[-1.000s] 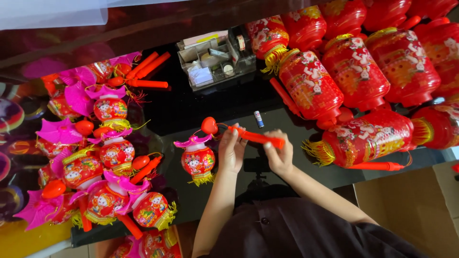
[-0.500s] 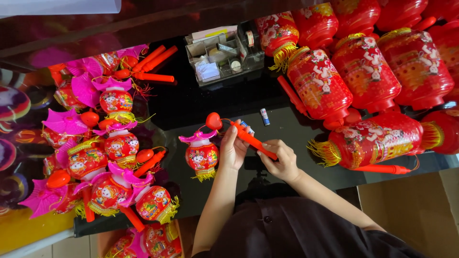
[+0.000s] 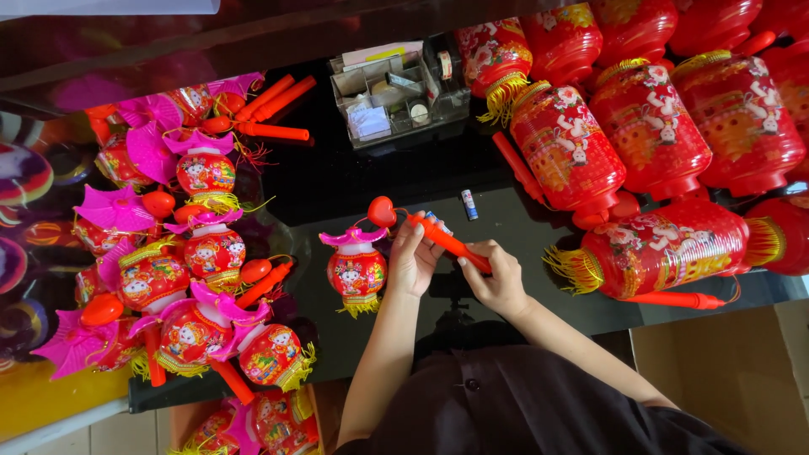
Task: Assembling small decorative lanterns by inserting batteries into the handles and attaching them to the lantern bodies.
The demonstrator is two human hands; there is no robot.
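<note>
Both of my hands hold an orange plastic lantern stick (image 3: 445, 243) over a black glossy table (image 3: 362, 177). My left hand (image 3: 413, 261) grips its upper part near the red heart-shaped tip (image 3: 382, 211). My right hand (image 3: 497, 274) pinches the lower end of the handle. A small red lantern with a pink roof (image 3: 356, 268) hangs from the tip by a thin cord and lies on the table just left of my left hand. A small blue and white battery (image 3: 468, 204) lies on the table above my hands.
Several small pink-roofed lanterns with orange sticks (image 3: 181, 278) are heaped at the left. Large red lanterns (image 3: 640, 126) fill the right side. A clear organiser tray (image 3: 396, 93) with small parts sits at the back. A cardboard box (image 3: 742, 379) stands lower right.
The stick has tilted, with the heart tip staying up left while my right hand has dropped lower and closer to me. The small lantern still hangs at the tip.
</note>
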